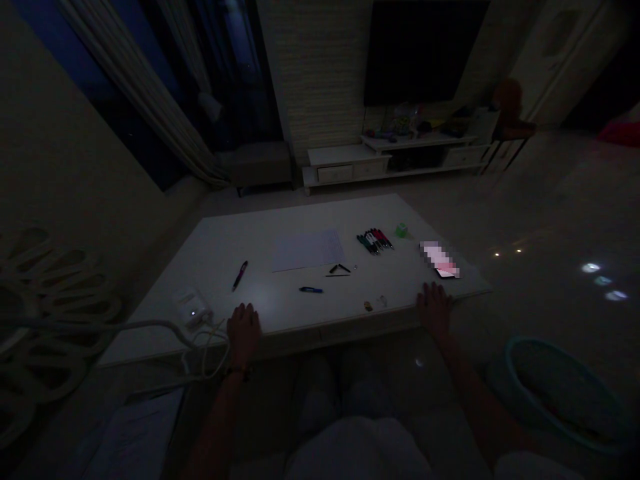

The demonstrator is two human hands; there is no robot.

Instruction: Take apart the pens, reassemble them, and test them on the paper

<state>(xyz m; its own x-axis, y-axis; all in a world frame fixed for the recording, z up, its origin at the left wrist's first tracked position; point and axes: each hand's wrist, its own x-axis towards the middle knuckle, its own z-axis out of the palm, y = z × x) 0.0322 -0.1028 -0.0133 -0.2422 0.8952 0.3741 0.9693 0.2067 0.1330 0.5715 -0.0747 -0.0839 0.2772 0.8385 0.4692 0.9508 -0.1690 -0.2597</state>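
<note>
My left hand rests on the near edge of the white table, fingers out and holding nothing. Over on the right, my right hand lies on the same edge, just below a lit phone, also without anything in it. A dark pen lies beyond my left hand, and a blue pen is nearer the middle. Small black pen parts lie below a written sheet of paper. Several pens sit side by side, with a green cube to their right.
A white power adapter or socket with cables is left of my left hand. Small trinkets lie near the front edge. A teal basin stands on the floor at right. Beyond are a TV cabinet and television. The room is dim.
</note>
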